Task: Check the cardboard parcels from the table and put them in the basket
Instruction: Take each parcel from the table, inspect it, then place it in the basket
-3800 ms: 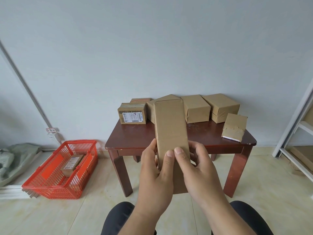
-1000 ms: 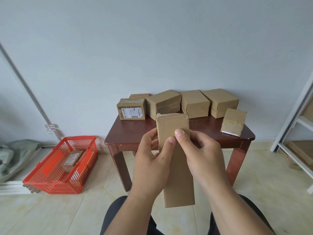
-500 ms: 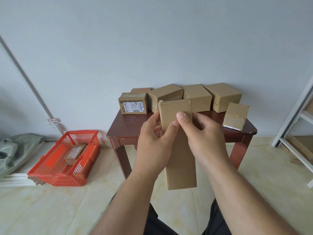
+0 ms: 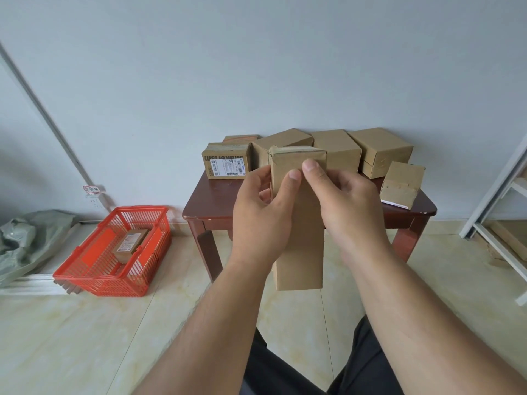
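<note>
A long, flat cardboard parcel [image 4: 299, 223] stands upright in mid-air in front of the person, held by both hands near its top end, its lower end hanging free above the floor. The left hand [image 4: 261, 220] curls around the parcel's left edge, thumb pressed flat on the near face; the right hand [image 4: 345, 203] wraps the right edge the same way, its thumb lying just beside the left one — both hands grip the parcel firmly. The top flap of the parcel looks taped and slightly creased. Behind it stands a small dark-red wooden counter [image 4: 216, 209] against a pale wall. Along the back of the counter sits a row of cardboard boxes: a labelled box [image 4: 226, 164] at the left with printed lettering and a white barcode sticker facing forward, a low flat box [image 4: 241, 138] partly hidden behind it, then a plain box [image 4: 285, 139] mostly covered by the held parcel, another plain box [image 4: 338, 149] touching it, and a larger box [image 4: 380, 149] at the right. A smaller box [image 4: 402, 183] lies tilted near the counter's right front corner, apart from the row. On the tiled floor to the left — well apart from the counter's legs — sits a red plastic basket [image 4: 94, 276] with one small labelled parcel [image 4: 131, 244] lying inside on its bottom. Further left lies a crumpled grey-green bag [image 4: 25, 240], and a white shelf frame [image 4: 496, 212] stands at the right edge.
</note>
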`<state>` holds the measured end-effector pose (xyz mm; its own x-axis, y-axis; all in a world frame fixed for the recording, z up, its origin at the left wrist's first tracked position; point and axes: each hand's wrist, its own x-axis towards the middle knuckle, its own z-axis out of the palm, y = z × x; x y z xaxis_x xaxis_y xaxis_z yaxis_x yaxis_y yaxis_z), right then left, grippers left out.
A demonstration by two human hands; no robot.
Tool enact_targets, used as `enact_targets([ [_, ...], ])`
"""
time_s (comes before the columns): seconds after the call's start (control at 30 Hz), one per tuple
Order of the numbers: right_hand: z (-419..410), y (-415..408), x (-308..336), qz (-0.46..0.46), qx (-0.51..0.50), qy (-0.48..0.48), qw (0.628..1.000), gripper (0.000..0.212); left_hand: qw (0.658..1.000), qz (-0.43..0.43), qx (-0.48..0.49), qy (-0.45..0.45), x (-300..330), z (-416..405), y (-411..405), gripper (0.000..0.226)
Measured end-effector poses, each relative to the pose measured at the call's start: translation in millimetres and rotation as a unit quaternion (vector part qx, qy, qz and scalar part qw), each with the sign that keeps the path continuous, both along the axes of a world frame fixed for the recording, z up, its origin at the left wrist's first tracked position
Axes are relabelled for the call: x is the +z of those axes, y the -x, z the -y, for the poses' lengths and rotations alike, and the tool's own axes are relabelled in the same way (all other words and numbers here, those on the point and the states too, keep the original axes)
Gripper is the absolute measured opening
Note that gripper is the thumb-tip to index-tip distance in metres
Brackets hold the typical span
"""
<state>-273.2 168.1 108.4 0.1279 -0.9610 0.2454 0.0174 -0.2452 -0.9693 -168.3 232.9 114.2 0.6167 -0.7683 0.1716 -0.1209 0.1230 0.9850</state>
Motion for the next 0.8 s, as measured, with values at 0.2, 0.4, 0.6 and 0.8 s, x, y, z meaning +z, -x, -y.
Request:
enact_targets([
  [0.2,-2,1,-4,-0.004,-0.002,0.018,1.0,0.035,1.0,-0.008,0.002,-0.001,1,0,-1,0.034],
  [0.4,-5,-1,-9,0.014,-0.004,0.01,1.0,0.033,1.0,-0.015,0.015,0.001,2,2,-1,0.034],
  [0.6,-1,-5,-9,0.019,-0.006,0.005,1.0,0.036,1.0,-0.006,0.023,-0.001,-4,5,1,0.036],
  [0.8,7,0,-19,0.03,0.021,-0.015,0.999,0.051,0.999,-0.035,0.018,-0.012,-8,23,1,0.042],
])
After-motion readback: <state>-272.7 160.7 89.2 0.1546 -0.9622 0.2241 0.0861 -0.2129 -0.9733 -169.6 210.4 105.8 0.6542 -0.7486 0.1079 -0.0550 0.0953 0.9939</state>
